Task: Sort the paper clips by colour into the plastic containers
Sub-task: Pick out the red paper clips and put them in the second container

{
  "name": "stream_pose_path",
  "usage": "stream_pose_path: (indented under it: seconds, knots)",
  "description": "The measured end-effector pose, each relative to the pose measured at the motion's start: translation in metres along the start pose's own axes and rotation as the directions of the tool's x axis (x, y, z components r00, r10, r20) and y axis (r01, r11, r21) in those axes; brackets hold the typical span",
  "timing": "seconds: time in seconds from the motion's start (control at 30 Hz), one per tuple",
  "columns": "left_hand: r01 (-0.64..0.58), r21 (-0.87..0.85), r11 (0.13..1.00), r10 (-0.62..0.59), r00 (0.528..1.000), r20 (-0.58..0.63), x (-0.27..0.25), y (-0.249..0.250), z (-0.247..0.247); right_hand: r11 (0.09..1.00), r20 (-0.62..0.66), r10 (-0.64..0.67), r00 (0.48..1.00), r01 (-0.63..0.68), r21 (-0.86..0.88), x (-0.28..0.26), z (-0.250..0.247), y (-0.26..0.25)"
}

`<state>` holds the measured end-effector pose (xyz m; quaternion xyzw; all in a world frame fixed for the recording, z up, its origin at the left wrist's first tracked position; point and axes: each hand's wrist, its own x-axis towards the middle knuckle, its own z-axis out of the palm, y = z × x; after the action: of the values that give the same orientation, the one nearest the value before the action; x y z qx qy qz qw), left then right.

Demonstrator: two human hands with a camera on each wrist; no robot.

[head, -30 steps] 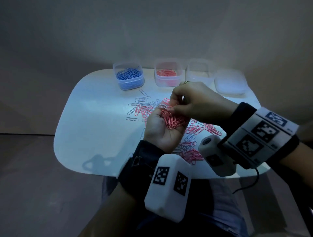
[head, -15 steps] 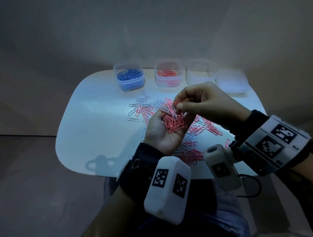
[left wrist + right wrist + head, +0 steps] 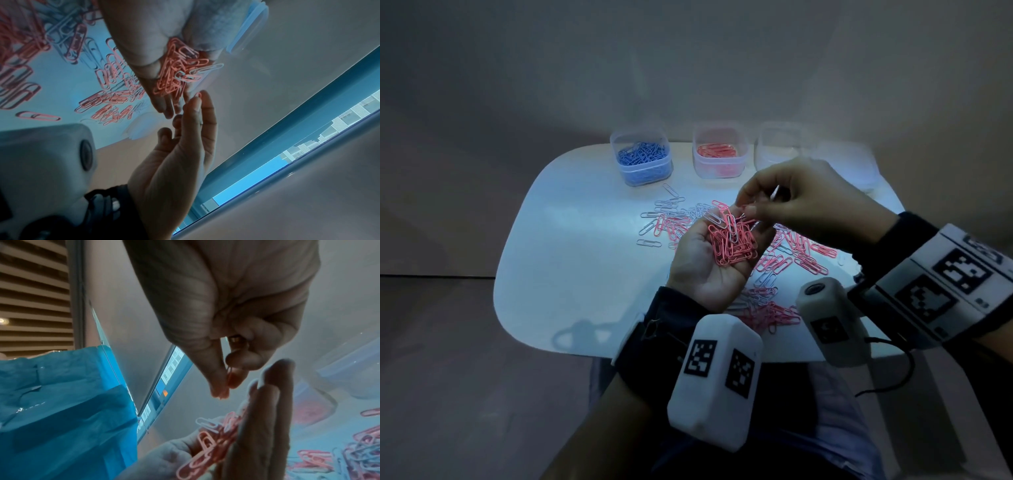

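My left hand [image 3: 698,263] lies palm up over the white table [image 3: 571,267], carrying a heap of pink paper clips [image 3: 734,243] with a white clip [image 3: 714,217] on top. The same heap [image 3: 174,73] shows in the left wrist view. Just above that palm's fingertips, my right hand [image 3: 744,209] pinches a single pink clip [image 3: 232,378] between thumb and forefinger. At the table's back stand a container of blue clips [image 3: 642,161], a container of pink clips [image 3: 719,154] and a clear container [image 3: 779,147] that looks empty.
Loose pink and white clips [image 3: 801,253] are scattered on the table under and to the right of my hands, with more near the front edge [image 3: 770,311]. A clear lid [image 3: 852,164] lies at the back right. The table's left half is bare.
My right hand has drawn up and to the right off the heap in my left palm, now with one pink clip pinched. The left hand has stayed palm up.
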<state>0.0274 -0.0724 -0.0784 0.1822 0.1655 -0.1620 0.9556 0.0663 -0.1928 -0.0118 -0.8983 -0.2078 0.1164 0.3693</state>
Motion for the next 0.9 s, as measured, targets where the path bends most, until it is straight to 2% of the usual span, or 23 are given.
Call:
stream_pose_path:
  seconds: [0.13,0.33,0.37,0.5,0.57,0.67,0.77,0.83,0.9]
  knots:
    - [-0.021,-0.001,1.000,0.021,1.000,0.000,-0.001,0.006,-0.008,0.995,-0.035,0.039,0.999,-0.042,-0.086,0.000,-0.008,0.010]
    - [-0.004,-0.014,1.000,0.004,0.999,-0.034,-0.005,0.004,-0.006,0.990,0.024,0.079,0.997,-0.081,0.117,-0.001,-0.003,0.006]
    - [0.000,-0.026,1.000,-0.001,0.999,-0.040,-0.006,0.002,-0.003,0.993,0.012,0.071,0.997,-0.071,0.099,0.000,-0.001,0.004]
    - [0.024,-0.052,0.998,-0.026,0.999,-0.041,-0.007,-0.002,0.001,0.977,-0.091,-0.003,0.996,-0.017,-0.210,0.005,0.005,-0.001]
    - [0.022,-0.040,0.999,-0.024,0.999,-0.044,-0.007,-0.001,0.001,0.975,-0.124,-0.043,0.991,0.014,-0.221,0.006,0.006,-0.005]
    - [0.028,-0.034,0.999,-0.030,0.998,-0.052,-0.006,-0.002,0.002,0.978,-0.033,-0.097,0.995,0.089,-0.188,0.008,0.010,-0.018]
    - [0.040,-0.013,0.999,-0.041,0.997,-0.068,-0.006,-0.003,0.004,0.944,0.062,-0.104,0.993,0.118,-0.309,0.012,0.017,-0.024]
    - [0.049,-0.017,0.999,-0.050,0.997,-0.063,-0.008,-0.003,0.005,0.959,0.064,-0.110,0.992,0.123,-0.256,0.012,0.017,-0.026]
    - [0.053,-0.013,0.999,-0.053,0.997,-0.049,-0.010,-0.002,0.005,0.996,0.015,-0.082,0.996,0.083,-0.016,0.011,0.010,-0.027]
